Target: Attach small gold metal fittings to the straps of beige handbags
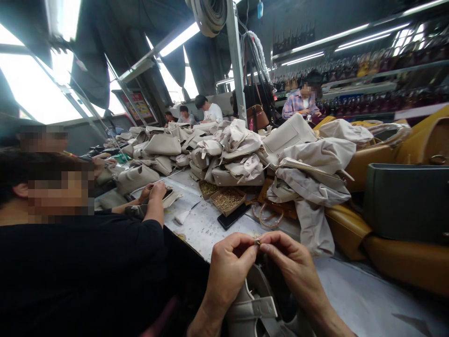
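Observation:
My left hand [229, 267] and my right hand [289, 262] meet at the fingertips near the table's front edge. Together they pinch a small metal fitting [257, 241]. Both hands are closed in a pinch. Below them a beige bag strap [254, 306] with a loop rests in my lap, under my left wrist. Its lower end runs out of view.
A co-worker in black [87, 267] sits close on my left, hands on a beige piece [168, 194]. Two boxes of small gold hardware [228, 199], a dark phone [233, 216], piles of beige bags [238, 154], mustard bags [403, 262] and a grey bag [407, 201] crowd the table.

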The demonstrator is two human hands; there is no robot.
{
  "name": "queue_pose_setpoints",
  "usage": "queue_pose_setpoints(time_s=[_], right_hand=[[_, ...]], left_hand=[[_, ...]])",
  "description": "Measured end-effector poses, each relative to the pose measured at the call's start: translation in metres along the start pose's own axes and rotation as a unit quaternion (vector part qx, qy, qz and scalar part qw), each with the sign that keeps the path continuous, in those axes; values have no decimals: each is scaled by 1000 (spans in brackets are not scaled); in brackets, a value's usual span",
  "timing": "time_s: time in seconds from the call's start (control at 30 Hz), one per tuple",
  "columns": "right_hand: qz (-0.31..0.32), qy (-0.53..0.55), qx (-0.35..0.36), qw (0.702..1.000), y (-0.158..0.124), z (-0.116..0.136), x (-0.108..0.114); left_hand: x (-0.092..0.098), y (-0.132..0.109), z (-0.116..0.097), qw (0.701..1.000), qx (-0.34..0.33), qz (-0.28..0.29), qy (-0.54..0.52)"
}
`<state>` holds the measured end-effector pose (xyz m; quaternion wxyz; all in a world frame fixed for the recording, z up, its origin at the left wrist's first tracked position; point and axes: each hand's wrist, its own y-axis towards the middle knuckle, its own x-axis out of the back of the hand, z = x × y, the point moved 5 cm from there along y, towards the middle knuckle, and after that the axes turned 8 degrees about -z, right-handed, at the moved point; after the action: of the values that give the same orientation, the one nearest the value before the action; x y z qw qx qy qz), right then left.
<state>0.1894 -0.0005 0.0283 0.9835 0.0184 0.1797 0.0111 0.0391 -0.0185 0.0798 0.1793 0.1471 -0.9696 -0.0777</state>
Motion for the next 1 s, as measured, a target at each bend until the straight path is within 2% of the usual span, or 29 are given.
queue_pose_setpoints(time_s=[0.2,0.57,0.77,1.0], right_hand=[[-12,-16,23,1000,-1,-1,-1],[-27,-40,50,998,-2,-3,2],[-31,-53,93,994,-4,0,3],[-42,-59,133,988,-5,0,4]], left_hand=[[-2,0,0,1000,-15,-24,-8],[-6,-1,7,999,-22,-34,-4],[-5,-2,2,997,-64,-37,-2],[-5,-9,-6,987,-138,-85,11]])
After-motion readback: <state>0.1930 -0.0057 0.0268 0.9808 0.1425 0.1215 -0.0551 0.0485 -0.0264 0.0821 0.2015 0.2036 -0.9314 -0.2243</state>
